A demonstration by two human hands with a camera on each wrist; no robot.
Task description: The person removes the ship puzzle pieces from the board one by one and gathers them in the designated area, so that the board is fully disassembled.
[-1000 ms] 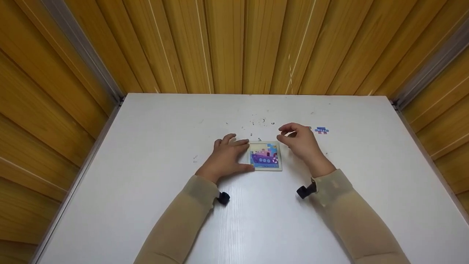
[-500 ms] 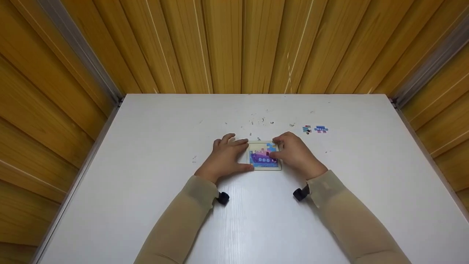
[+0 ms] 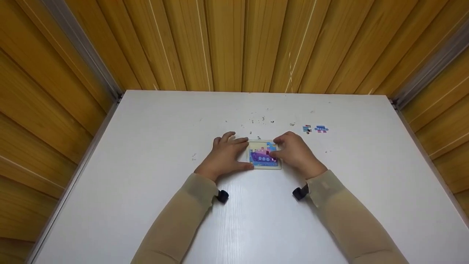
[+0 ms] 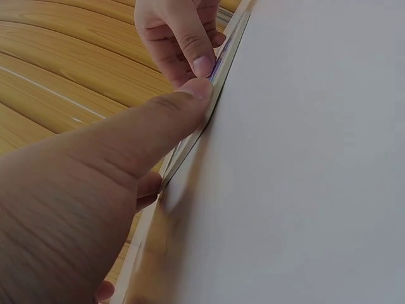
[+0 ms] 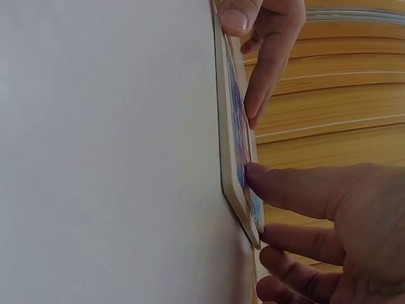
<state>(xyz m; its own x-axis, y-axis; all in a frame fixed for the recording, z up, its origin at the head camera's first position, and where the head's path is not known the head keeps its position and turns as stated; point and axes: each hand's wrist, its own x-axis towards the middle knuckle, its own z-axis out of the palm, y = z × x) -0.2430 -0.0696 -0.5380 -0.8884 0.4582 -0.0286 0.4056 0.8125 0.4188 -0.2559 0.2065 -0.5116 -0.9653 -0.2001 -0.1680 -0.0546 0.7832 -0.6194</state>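
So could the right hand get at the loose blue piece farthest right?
Probably yes: the blue piece lies uncovered on the table, just beyond the right hand, and nothing tall stands between, though the hand would first have to leave the puzzle.

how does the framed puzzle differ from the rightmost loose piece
The framed puzzle is bigger than the rightmost loose piece. The puzzle has a pale frame, the piece none. The left hand and right hand touch the puzzle but not the piece. Both lie on the table.
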